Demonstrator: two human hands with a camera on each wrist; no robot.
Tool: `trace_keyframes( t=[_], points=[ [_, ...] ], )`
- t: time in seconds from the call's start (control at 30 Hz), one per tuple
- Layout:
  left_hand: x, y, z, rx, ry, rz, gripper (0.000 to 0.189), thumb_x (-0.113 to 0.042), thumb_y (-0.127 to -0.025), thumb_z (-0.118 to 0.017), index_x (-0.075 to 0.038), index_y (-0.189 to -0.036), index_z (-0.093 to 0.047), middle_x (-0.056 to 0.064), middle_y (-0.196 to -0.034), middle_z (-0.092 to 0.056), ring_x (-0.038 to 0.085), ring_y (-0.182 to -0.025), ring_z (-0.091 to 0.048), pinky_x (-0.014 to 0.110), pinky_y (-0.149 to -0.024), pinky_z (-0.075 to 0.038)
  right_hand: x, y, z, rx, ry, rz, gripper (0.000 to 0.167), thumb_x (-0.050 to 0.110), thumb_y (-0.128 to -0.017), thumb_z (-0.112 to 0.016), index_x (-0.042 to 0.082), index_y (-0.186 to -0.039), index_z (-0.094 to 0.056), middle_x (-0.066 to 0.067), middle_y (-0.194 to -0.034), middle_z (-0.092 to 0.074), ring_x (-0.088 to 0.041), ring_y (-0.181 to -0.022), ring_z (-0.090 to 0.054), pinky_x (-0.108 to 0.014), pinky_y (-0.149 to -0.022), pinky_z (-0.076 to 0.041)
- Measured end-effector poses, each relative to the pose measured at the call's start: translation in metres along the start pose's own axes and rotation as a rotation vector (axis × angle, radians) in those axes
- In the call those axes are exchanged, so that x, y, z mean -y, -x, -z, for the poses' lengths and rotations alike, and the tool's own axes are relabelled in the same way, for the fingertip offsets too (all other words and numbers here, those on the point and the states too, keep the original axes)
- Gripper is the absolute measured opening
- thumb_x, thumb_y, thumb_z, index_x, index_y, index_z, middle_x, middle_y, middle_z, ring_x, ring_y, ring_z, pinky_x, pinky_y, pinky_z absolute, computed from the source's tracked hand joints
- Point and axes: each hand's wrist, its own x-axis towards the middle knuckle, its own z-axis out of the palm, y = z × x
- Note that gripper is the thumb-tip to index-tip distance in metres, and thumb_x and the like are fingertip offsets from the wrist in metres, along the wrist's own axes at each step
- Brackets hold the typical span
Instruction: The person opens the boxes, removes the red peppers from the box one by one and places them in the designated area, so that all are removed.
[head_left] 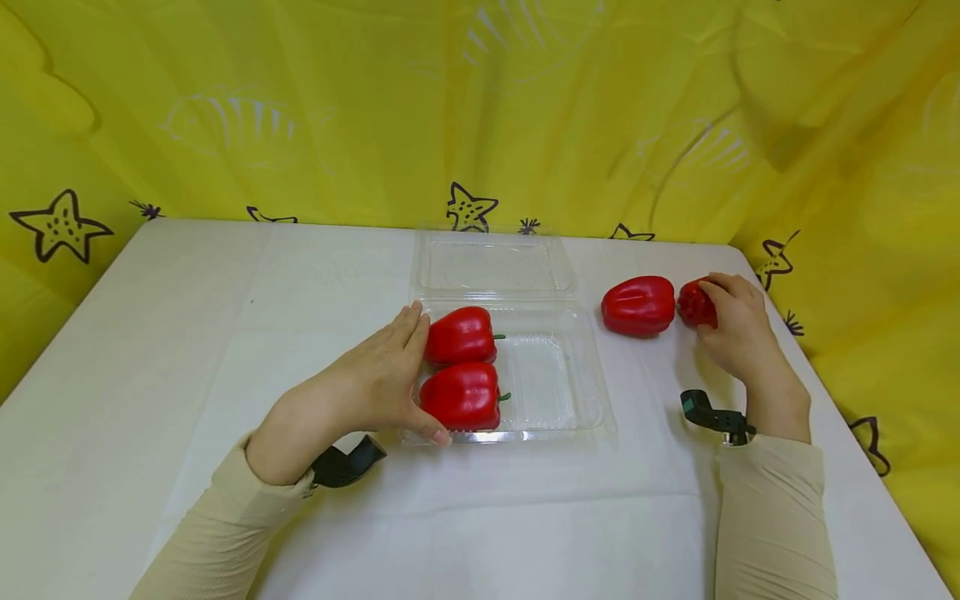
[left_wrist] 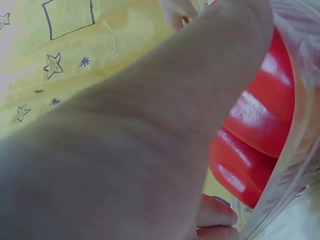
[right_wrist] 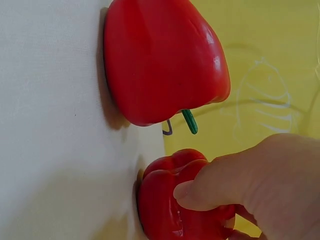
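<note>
A clear plastic clamshell container [head_left: 540, 375] lies unfolded on the table. In its left half, one behind the other, are two red bell peppers, the rear one [head_left: 461, 335] and the front one [head_left: 461, 396], green stems facing right. My left hand [head_left: 367, 379] rests along the container's left side, thumb at the front corner and fingers stretched toward the back. To the right of the container, my right hand [head_left: 738, 325] grips a red bell pepper [right_wrist: 165, 200], thumb across its side; it appears to touch the table. Another red bell pepper [head_left: 639, 306] lies just left of it.
The container's lid [head_left: 491, 262] lies flat behind its base. A white cloth [head_left: 525, 533] covers the table, and a yellow patterned curtain [head_left: 375, 117] hangs along the back and sides. Dark wrist-mounted devices [head_left: 348, 462] sit at both cuffs.
</note>
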Motion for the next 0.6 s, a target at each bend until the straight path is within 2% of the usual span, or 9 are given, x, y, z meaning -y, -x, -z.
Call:
trace_keyframes(
  t=[0.1,0.27,0.4,0.47,0.6],
  points=[
    [0.0,0.0,0.0,0.001,0.001,0.0,0.136,-0.061,-0.062,-0.086,0.007,-0.155,-0.014,0.023,-0.166,-0.007,0.04,-0.154,-0.008,0.051,-0.122,-0.025,0.003,0.001,0.001,-0.016,0.012,0.01,0.053,-0.011,-0.078,-0.059,-0.019,-0.13,-0.048,-0.036,-0.142,-0.035,-0.056,-0.137,-0.02,-0.069,-0.115,-0.022],
    [-0.001,0.001,0.0,-0.002,-0.001,-0.001,0.136,-0.062,-0.062,-0.086,0.007,-0.155,-0.015,0.023,-0.165,-0.008,0.04,-0.154,-0.008,0.051,-0.122,-0.025,0.014,0.004,0.009,-0.094,-0.012,0.042,0.045,-0.005,-0.084,-0.059,-0.015,-0.128,-0.052,-0.037,-0.14,-0.039,-0.055,-0.136,-0.023,-0.07,-0.111,-0.025],
    [-0.001,0.001,0.0,-0.003,-0.003,-0.001,0.136,-0.062,-0.062,-0.086,0.007,-0.155,-0.014,0.023,-0.165,-0.008,0.04,-0.154,-0.008,0.051,-0.122,-0.024,0.03,0.006,0.018,-0.138,-0.072,0.043,0.044,-0.003,-0.089,-0.059,-0.01,-0.131,-0.052,-0.033,-0.145,-0.036,-0.05,-0.143,-0.018,-0.069,-0.115,-0.021],
    [-0.001,0.001,0.0,-0.007,-0.005,-0.002,0.136,-0.062,-0.062,-0.086,0.007,-0.155,-0.014,0.023,-0.165,-0.008,0.04,-0.154,-0.008,0.051,-0.122,-0.024,0.039,0.007,0.021,-0.171,-0.084,0.07,0.042,-0.003,-0.089,-0.06,-0.009,-0.13,-0.053,-0.032,-0.145,-0.038,-0.049,-0.143,-0.02,-0.067,-0.116,-0.02],
    [0.0,0.001,0.0,-0.013,-0.008,-0.004,0.136,-0.062,-0.062,-0.086,0.007,-0.155,-0.015,0.024,-0.165,-0.009,0.04,-0.154,-0.009,0.051,-0.122,-0.025,0.06,0.01,0.024,-0.206,-0.097,0.122,0.042,-0.003,-0.088,-0.061,-0.007,-0.13,-0.056,-0.029,-0.145,-0.041,-0.046,-0.143,-0.022,-0.065,-0.116,-0.024]
  ],
)
